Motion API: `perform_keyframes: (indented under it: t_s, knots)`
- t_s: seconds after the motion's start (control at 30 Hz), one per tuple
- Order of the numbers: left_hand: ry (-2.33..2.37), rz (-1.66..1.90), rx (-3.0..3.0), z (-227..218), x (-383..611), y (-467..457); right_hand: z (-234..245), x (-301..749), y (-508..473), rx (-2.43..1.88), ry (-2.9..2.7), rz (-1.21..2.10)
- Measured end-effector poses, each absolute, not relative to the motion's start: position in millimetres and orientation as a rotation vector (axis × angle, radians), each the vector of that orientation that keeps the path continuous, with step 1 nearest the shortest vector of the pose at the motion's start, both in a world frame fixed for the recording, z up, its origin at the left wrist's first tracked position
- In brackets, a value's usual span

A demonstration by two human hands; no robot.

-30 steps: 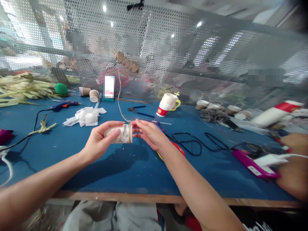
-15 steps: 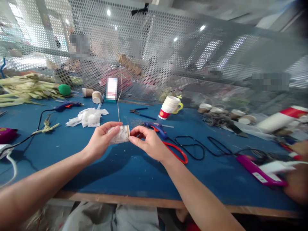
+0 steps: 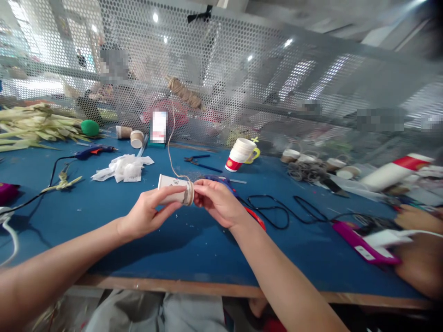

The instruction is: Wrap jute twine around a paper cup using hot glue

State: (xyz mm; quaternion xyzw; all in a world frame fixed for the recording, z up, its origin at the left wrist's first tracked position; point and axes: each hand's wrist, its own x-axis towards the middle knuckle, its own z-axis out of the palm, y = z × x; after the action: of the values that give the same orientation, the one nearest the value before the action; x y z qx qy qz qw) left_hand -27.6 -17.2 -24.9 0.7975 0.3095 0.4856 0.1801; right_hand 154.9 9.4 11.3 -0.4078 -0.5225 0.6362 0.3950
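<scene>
A small white paper cup (image 3: 168, 181) with dark markings lies sideways above the blue table. My left hand (image 3: 147, 211) holds its side, thumb below and fingers above. My right hand (image 3: 218, 201) pinches at the cup's right end, where bent fingers hide part of it. Twine (image 3: 170, 156) runs from a twine bundle (image 3: 185, 93) on the mesh down to the cup and lies round its right end. Just behind my right hand, a blue glue gun (image 3: 224, 181) is partly covered. A red loop-shaped handle (image 3: 256, 218) shows beside my right wrist.
Pliers (image 3: 204, 164), stacked cups (image 3: 238, 154) and crumpled white plastic (image 3: 122, 168) lie beyond my hands. Another glue gun (image 3: 95, 151) rests left. Black cable (image 3: 273, 216) trails right towards a purple power strip (image 3: 363, 244), near another person's arm (image 3: 420, 263). Perforated mesh (image 3: 224, 83) stands behind.
The cup has turned and shifted slightly right, showing more of its white side. My left fingers have moved along it. The twine now curves over to the cup's right end.
</scene>
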Motion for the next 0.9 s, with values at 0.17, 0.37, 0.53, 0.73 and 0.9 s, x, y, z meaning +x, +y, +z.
perform_keyframes:
  t_s: [0.17, 0.37, 0.53, 0.73, 0.9]
  knots:
    - [0.794, 1.277, 1.702, -16.4, -26.3, -13.1, 11.1, 157.5, 6.3, -1.034, -1.56, 1.312]
    - [0.798, 1.124, 1.258, -7.4, -28.4, -0.1, 11.9, 157.9, -0.2, -0.998, -1.974, 1.004]
    - [0.921, 1.131, 1.584, 1.5, -26.5, -1.8, 11.6, 161.8, 9.1, -1.085, -1.75, 0.815]
    - [0.804, 1.064, 1.977, 18.7, -19.9, -3.7, 14.9, 166.4, 11.3, -0.972, -1.801, 0.983]
    - [0.788, 1.031, 2.034, 12.9, -16.0, -1.2, 12.3, 162.8, 6.6, -0.927, -1.843, 0.934]
